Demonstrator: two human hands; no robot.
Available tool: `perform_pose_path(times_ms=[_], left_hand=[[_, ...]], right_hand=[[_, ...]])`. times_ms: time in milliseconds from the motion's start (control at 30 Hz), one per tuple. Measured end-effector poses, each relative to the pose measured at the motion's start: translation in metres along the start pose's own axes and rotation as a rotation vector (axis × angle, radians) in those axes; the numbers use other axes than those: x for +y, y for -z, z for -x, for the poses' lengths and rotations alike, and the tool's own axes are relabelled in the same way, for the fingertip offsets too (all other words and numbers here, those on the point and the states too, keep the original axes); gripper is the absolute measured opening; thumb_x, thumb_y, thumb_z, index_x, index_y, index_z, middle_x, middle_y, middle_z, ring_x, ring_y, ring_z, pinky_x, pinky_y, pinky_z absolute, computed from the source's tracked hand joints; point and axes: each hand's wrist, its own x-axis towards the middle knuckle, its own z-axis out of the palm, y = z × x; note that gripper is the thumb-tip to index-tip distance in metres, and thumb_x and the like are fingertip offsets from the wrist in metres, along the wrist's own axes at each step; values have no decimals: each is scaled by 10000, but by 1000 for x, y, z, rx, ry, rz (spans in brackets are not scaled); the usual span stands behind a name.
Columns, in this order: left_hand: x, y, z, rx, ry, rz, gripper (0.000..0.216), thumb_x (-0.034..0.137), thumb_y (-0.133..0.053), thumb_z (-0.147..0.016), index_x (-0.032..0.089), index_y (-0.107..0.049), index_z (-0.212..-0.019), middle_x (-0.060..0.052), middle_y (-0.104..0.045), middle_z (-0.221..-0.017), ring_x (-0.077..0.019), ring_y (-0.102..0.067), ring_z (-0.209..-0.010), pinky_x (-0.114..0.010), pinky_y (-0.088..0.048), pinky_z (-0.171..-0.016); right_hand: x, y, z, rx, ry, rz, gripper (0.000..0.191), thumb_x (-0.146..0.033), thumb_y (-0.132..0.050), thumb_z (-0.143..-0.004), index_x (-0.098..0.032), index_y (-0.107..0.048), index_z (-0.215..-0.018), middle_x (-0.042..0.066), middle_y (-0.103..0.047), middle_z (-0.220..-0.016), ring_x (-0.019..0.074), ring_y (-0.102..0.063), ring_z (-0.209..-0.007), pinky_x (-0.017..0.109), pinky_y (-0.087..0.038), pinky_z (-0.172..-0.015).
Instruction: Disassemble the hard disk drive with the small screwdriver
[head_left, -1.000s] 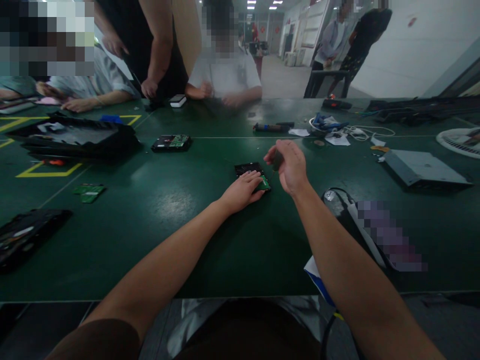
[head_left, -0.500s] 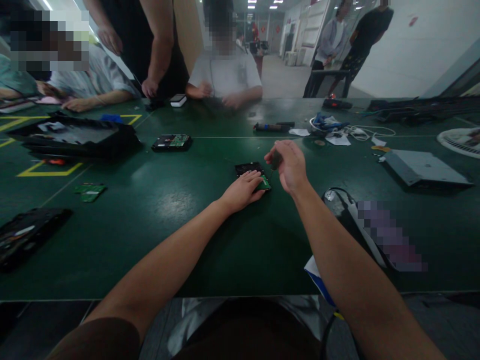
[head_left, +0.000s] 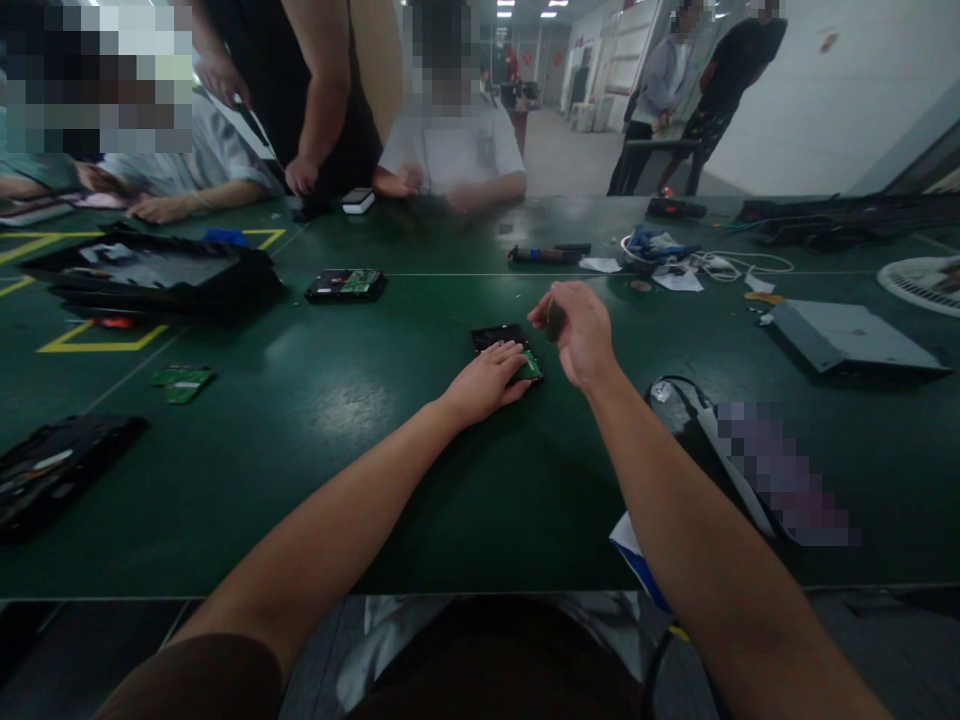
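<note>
My left hand [head_left: 491, 382] presses on a black hard drive [head_left: 499, 335], its fingers over the drive and its thumb at the near edge. A green circuit board [head_left: 529, 368] shows on the drive beside my fingertips. Just right of the drive, my right hand [head_left: 581, 325] is curled around a small screwdriver [head_left: 554, 318]. The screwdriver's thin shaft points down toward the drive's right edge; its tip is too fine to make out, and most of its handle is hidden by my fingers.
Left on the green table [head_left: 315, 500] are another hard drive [head_left: 346, 284], a loose circuit board [head_left: 182, 383], a black casing [head_left: 150, 272] and a black device [head_left: 64, 465]. Right are a metal box [head_left: 855, 337] and white cables [head_left: 720, 265]. Several people sit or stand beyond.
The view has shifted very slightly. Both my hands keep nearly the same place, with the right fingers turned a little around the screwdriver.
</note>
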Motion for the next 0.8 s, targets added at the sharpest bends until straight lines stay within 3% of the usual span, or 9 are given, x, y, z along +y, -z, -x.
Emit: perform_pose_path(times_ms=[300, 500, 633, 800], left_hand=[[1, 2, -1, -13, 8, 20, 370, 385, -552, -1025, 168, -580, -1323, -154, -558, -1523, -272, -454, -1487, -500, -337, -1256], [0, 1, -1, 0, -2, 13, 405, 369, -567, -1020, 105, -588, -1326, -193, -553, -1517, -279, -464, -1478, -451, -314, -1273], [0, 1, -1, -15, -2, 18, 417, 374, -569, -1018, 98, -588, -1330, -200, -555, -1514, -278, -453, -1486, -450, -302, -1278], [1, 2, -1, -20, 14, 18, 387, 387, -553, -1022, 136, -591, -1315, -178, -557, -1518, -267, -461, -1482, -477, -315, -1272]], right_hand=[[-2, 1, -2, -4, -43, -14, 459, -711, -590, -881, -258, -652, -833, -25, -590, -704, 114, -559, -574, 281, -467, -552], [3, 2, -1, 1, 1, -26, 385, -627, -720, -827, -261, -600, -809, -33, -612, -720, 126, -606, -631, 284, -500, -615], [1, -1, 1, -23, -14, -54, 374, -606, -736, -819, -271, -572, -847, -41, -622, -721, 131, -602, -601, 286, -481, -573], [-2, -1, 0, -22, -31, -19, 446, -705, -585, -882, -264, -644, -854, -31, -580, -709, 116, -551, -571, 286, -467, -560]])
